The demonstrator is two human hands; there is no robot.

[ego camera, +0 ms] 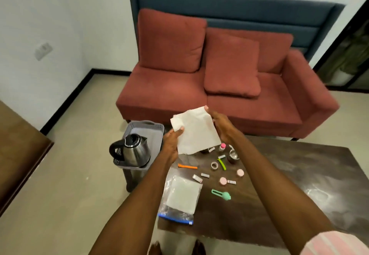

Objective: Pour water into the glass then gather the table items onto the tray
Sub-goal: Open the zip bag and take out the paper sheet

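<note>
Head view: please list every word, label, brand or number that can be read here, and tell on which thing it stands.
No text can be read in this view.
White sheet of paper, held by left hand and right hand: no print visible.
Clear plastic zip bag with blue strip: white patch on strip, too blurred.
Small white packets on the dark brown table: marks too small.
Steel electric kettle: no label visible.

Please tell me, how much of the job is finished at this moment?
Done: only the steel kettle stands in the grey plastic tray; whether water was poured is unclear. In hand: the left hand and right hand hold a white folded cloth. Left: the clear zip bag, orange clip and green clip lie on the dark table.
</note>
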